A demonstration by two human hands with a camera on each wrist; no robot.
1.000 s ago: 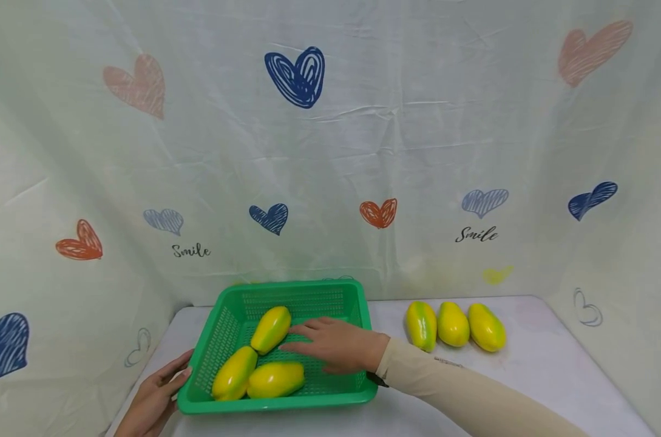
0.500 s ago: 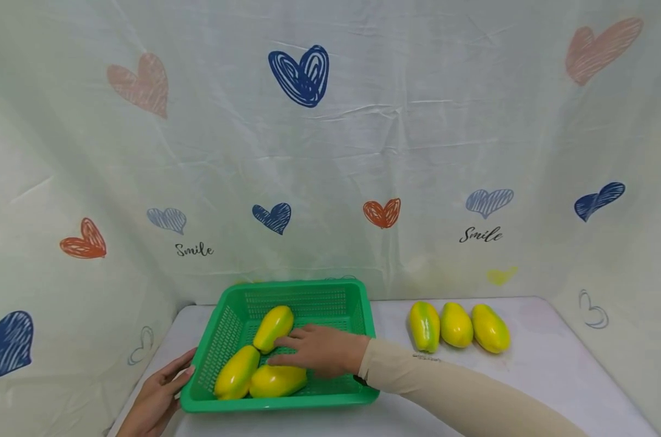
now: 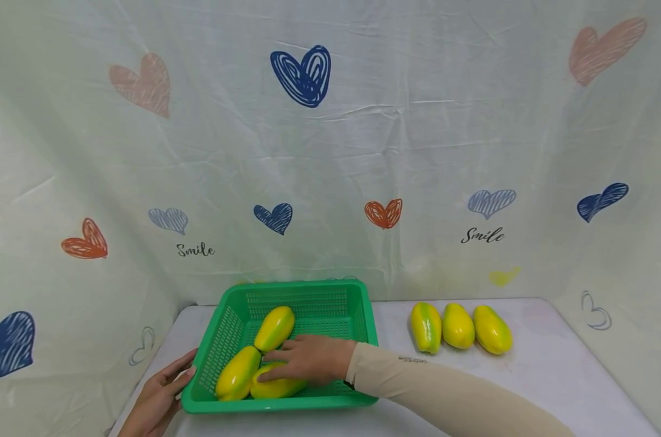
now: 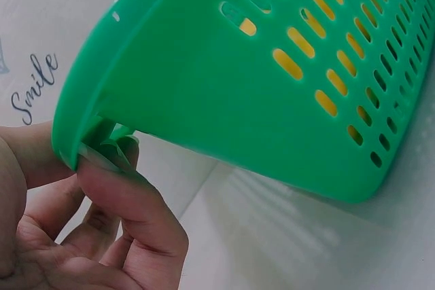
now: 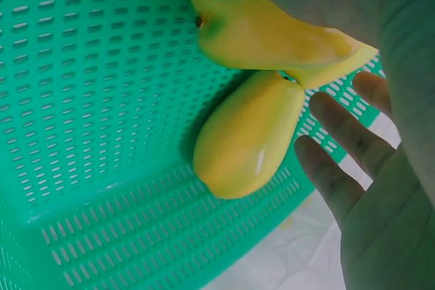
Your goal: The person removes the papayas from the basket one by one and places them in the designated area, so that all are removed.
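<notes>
A green slotted basket (image 3: 363, 315) sits on the white table and holds three yellow-green papayas. One papaya (image 3: 274, 328) lies toward the back, one (image 3: 237, 372) at the left, and one (image 3: 275, 388) along the front wall. My right hand (image 3: 289, 363) reaches into the basket and rests flat on the front papaya, fingers (image 5: 343, 130) straight and spread. In the right wrist view two papayas (image 5: 245, 137) lie just beyond those fingers. My left hand (image 3: 184, 377) grips the basket's front-left corner, its thumb (image 4: 129, 202) pinching the rim (image 4: 75, 134).
Three more papayas (image 3: 457, 325) lie in a row on the table to the right of the basket. A cloth backdrop printed with hearts (image 3: 303, 73) closes in the back and both sides. The table's right front shows bare white cloth (image 3: 527, 388).
My right hand slid left and toward the basket's front, from over the basket floor onto the front papaya. The left hand kept its hold on the rim.
</notes>
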